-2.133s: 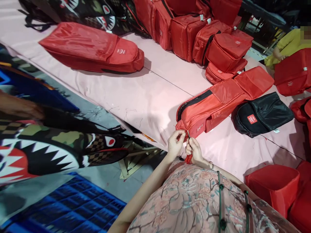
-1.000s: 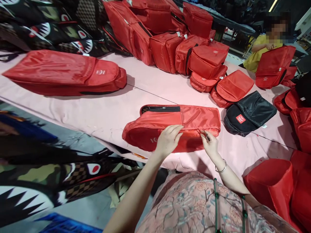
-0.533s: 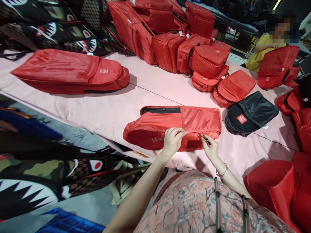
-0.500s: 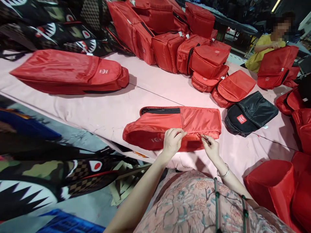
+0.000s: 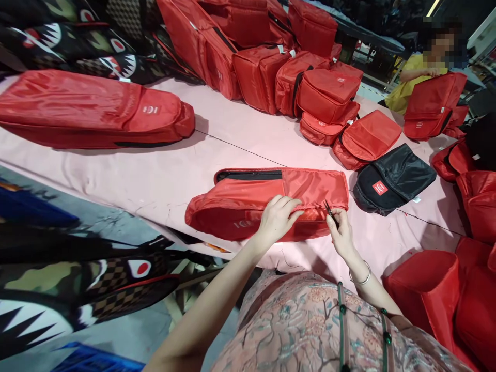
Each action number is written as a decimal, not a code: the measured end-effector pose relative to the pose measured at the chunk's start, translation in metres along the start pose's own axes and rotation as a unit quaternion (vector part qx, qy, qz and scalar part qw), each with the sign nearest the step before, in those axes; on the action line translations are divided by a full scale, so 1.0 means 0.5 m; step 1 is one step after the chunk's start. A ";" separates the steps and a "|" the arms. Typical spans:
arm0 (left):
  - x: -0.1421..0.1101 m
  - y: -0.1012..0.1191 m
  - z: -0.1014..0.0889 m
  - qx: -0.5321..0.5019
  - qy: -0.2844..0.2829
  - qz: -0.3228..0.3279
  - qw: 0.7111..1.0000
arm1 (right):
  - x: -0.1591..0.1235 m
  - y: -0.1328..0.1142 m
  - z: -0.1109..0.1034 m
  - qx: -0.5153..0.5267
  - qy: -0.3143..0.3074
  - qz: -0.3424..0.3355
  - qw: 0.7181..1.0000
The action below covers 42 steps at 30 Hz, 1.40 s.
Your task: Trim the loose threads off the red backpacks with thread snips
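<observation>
A red bag (image 5: 248, 191) lies on its side on the pink table in front of me, its black zipper along the far edge. My left hand (image 5: 277, 219) rests on its near seam, fingers stretched out and the thumb apart from them, with red fabric showing in the gap. Small dark thread snips (image 5: 330, 213) are gripped in my right hand (image 5: 341, 236), blades pointing up and slightly left over the seam near the bag's right end. A bangle circles my right wrist.
On the pink table (image 5: 236, 150), another red bag (image 5: 96, 108) lies at left and a black bag (image 5: 395, 178) at right. Several red bags (image 5: 256, 77) are piled behind; more (image 5: 422, 284) stand near right. Shark-print bags (image 5: 116, 279) are at lower left. A person (image 5: 416, 77) in yellow is at far right.
My right hand has drawn slightly away from the seam, and the snips' blades now show clearly. My left thumb and fingers have parted. The whole view has shifted slightly.
</observation>
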<state>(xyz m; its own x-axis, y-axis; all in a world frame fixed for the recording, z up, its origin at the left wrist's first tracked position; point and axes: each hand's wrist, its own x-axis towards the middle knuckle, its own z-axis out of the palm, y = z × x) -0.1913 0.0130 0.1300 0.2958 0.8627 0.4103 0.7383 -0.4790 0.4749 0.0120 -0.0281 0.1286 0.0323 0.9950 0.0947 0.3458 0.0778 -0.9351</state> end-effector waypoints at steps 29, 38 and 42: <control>0.079 -0.007 0.014 0.020 -0.203 -0.111 0.973 | 0.072 0.004 -0.024 -0.254 -0.093 -0.188 0.944; 0.078 -0.010 0.014 0.017 -0.198 -0.111 0.974 | 0.075 0.008 -0.025 -0.251 -0.109 -0.200 0.941; 0.080 -0.008 0.012 0.016 -0.202 -0.114 0.973 | 0.074 0.008 -0.026 -0.260 -0.107 -0.216 0.935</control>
<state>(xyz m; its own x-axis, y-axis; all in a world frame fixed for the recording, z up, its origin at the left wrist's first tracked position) -0.1790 0.0503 0.1399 0.3307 0.9427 -0.0453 0.8297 -0.2675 0.4900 0.0270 0.0083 0.1326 -0.3848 0.8719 0.3030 0.6942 0.4897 -0.5275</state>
